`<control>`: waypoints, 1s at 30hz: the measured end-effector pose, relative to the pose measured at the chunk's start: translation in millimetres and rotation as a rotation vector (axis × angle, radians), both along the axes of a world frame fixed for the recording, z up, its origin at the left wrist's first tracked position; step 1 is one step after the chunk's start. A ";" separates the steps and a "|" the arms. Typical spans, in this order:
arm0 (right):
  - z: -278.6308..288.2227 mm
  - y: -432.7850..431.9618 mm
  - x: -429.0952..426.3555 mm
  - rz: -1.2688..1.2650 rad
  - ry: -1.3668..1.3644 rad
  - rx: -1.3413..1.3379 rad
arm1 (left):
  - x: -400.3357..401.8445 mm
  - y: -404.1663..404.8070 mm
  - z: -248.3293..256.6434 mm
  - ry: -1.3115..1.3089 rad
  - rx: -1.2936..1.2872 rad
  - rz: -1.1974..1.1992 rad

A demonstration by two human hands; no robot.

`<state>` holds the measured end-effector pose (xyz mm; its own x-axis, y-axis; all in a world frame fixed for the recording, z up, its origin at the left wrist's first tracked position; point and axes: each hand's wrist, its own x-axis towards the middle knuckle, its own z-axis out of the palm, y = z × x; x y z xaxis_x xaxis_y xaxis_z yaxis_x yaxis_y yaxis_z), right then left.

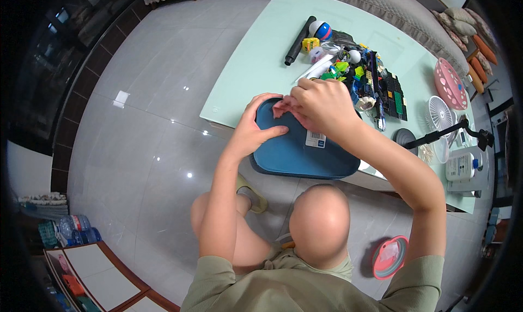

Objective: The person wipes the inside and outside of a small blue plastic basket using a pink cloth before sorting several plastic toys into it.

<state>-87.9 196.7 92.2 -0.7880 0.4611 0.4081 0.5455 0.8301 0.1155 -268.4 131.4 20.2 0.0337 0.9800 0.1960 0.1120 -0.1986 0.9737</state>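
A blue rounded box or lid with a barcode sticker is tilted at the near edge of the glass-topped table. My left hand grips its left end, thumb on the flat face and fingers around the outer rim. In my right hand is a bunched pink cloth, which touches the box's upper left rim. Just beyond my right hand lies a pile of toy bricks and small toys. My right hand hides part of the box's far edge.
On the table are a black tube, a pink basket, a white fan, a black stand and a white bottle. A pink and grey collapsible basin sits on the floor at right.
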 end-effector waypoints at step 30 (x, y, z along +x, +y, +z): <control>1.0 -5.4 79.7 -0.192 -0.006 -0.028 | 7.7 -1.2 6.5 -0.133 -0.133 0.026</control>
<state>-8.2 191.3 93.2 -0.6868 0.6142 0.3887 0.6935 0.7138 0.0976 -260.7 130.3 26.7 -0.0092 0.9978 0.0657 -0.0165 -0.0659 0.9977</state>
